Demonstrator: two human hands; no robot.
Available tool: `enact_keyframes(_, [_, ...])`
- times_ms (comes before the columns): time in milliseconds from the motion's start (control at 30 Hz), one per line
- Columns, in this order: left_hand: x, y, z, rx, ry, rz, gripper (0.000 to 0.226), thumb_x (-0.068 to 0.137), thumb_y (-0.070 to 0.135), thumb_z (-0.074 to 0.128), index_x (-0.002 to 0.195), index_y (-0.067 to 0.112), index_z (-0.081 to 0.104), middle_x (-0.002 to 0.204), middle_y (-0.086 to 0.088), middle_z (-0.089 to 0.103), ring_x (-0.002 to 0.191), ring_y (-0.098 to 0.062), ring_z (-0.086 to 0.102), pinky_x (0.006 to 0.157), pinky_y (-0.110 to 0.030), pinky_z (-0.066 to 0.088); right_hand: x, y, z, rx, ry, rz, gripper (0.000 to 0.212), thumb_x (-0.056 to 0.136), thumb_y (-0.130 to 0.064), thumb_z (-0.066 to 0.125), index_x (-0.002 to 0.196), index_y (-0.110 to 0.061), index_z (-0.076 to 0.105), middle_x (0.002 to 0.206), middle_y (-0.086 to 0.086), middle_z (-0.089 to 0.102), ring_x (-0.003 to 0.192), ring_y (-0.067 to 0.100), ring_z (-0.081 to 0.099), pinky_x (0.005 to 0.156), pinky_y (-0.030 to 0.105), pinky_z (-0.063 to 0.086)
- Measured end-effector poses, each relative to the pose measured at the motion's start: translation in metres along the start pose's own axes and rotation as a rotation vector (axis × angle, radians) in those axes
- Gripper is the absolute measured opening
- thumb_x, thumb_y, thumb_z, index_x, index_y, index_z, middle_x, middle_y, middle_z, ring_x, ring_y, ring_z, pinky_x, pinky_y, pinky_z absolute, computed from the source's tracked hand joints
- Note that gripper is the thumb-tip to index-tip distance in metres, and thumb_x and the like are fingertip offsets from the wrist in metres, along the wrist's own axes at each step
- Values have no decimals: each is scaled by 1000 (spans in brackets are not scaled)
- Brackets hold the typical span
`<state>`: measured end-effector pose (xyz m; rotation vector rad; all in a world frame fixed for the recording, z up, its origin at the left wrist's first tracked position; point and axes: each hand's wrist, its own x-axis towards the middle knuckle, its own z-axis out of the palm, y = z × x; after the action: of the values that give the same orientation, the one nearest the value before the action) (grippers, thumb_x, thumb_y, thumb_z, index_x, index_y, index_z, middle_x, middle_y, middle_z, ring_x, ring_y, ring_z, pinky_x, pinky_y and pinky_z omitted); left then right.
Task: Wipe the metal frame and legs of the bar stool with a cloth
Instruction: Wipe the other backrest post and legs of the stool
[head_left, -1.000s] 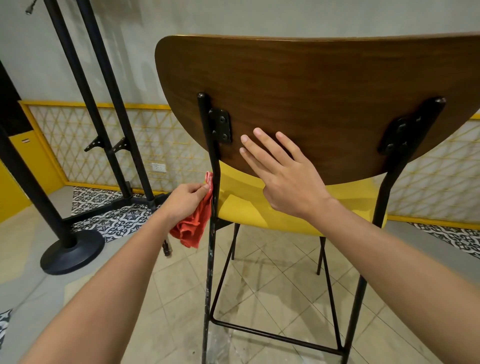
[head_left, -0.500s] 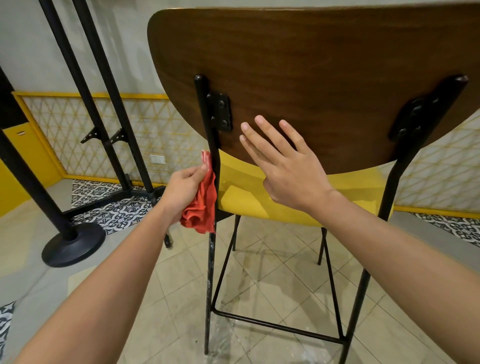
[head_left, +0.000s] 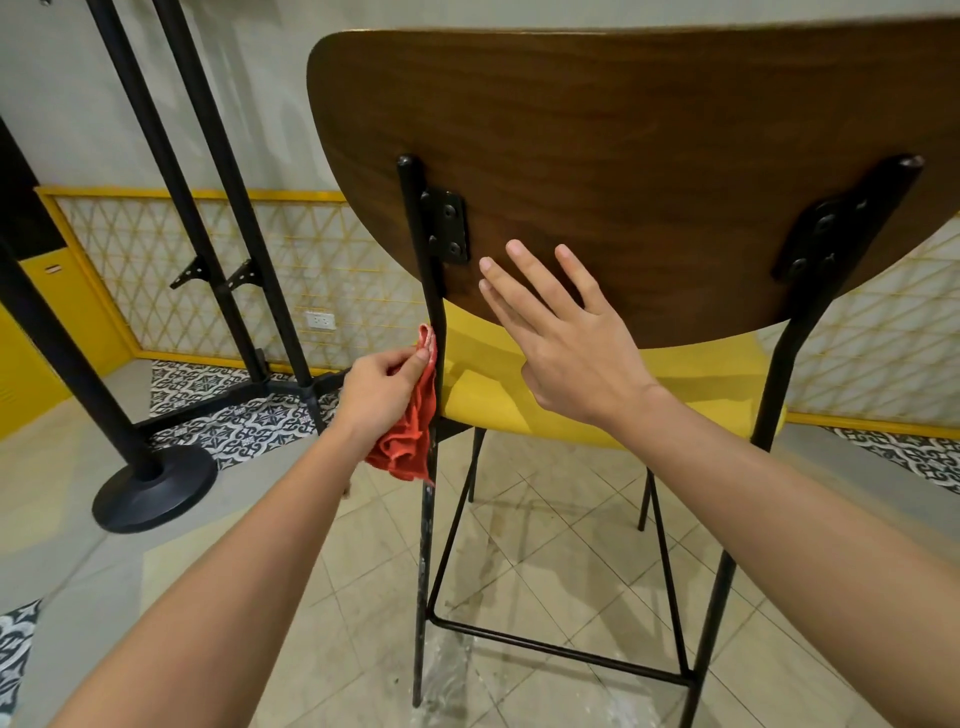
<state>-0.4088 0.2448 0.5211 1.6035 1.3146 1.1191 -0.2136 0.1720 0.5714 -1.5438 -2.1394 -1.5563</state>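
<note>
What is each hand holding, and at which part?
Left hand pinches the red cloth near its top edge. Right hand holds nothing, flat against the backrest.

We record even, fairly bright indoor light with no hard-edged shadows; the source itself is out of frame. A soft sheen runs across the brown backrest (head_left: 649, 156), brightest along its upper part. Faint pale reflections sit on the floor tiles (head_left: 545, 561) under the stool, and a dim, diffuse shadow lies on the grey wall (head_left: 249, 78) beside the black poles (head_left: 197, 208). We note strong wide-angle distortion: the poles lean and the backrest balloons toward the top right edge. Both forearms smear slightly near the bottom corners. The centre is sharp; the screws of the bracket (head_left: 445, 227) read clearly. No blown-out highlights seen.
</note>
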Motion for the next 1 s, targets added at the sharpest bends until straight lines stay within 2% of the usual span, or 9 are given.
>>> enact_keyframes(167, [-9,2,21,-155,181,84,16,91,28,61,102,19,69,95,6,69,96,-13,64,92,-33,50,-4,-10,2,59,-79,-81,65,82,-23,34,145,-8,32,151,12,34,141,32,25,114,46,6])
enact_keyframes(300, [-13,-14,17,-23,153,27,15,91,28,60,100,21,69,94,4,68,96,-18,64,89,-32,48,-13,-25,12,133,-149,-133,71,76,-30,60,142,-9,40,145,12,42,136,31,36,114,41,20])
enact_keyframes(367, [-10,-7,11,107,171,95,17,89,30,63,101,19,71,93,7,66,91,-13,61,83,-26,45,-16,-30,14,198,-163,-111,70,70,-28,66,135,-9,49,136,11,52,123,29,49,103,40,37])
enact_keyframes(467, [-11,4,20,35,275,138,15,88,29,65,98,19,70,92,9,65,92,-12,61,83,-26,46,-19,-37,17,320,-171,-56,62,65,-20,67,125,-8,57,122,11,60,102,29,57,83,38,48])
enact_keyframes(533, [-16,-1,33,2,333,106,18,86,30,67,100,18,69,97,4,66,96,-15,62,85,-28,47,-21,-38,20,350,-209,-26,57,66,-22,66,121,-9,59,118,10,61,99,28,58,78,36,48])
enact_keyframes(667, [-23,-11,32,153,327,28,35,84,32,70,114,15,67,111,-1,67,105,-18,60,82,-21,41,-25,-36,23,359,-306,8,49,69,-25,63,116,-10,60,113,9,61,97,28,56,75,37,47])
enact_keyframes(833, [-20,-4,35,243,401,31,39,84,39,68,117,20,67,111,-4,62,105,-21,58,84,-25,40,-24,-38,24,391,-390,15,56,80,-29,55,133,-11,48,129,9,52,112,28,49,86,39,42])
enact_keyframes(933, [-30,-11,47,166,434,-22,37,85,36,67,118,18,65,113,-6,60,107,-20,56,86,-25,39,-27,-44,25,423,-423,11,54,83,-29,51,134,-12,45,130,9,51,116,28,47,89,40,40])
enact_keyframes(1000, [-33,-15,45,218,404,-14,36,84,37,68,116,19,67,110,-4,62,103,-20,59,79,-24,39,-30,-47,27,429,-446,5,50,86,-30,47,132,-13,45,130,8,49,117,27,45,91,40,38])
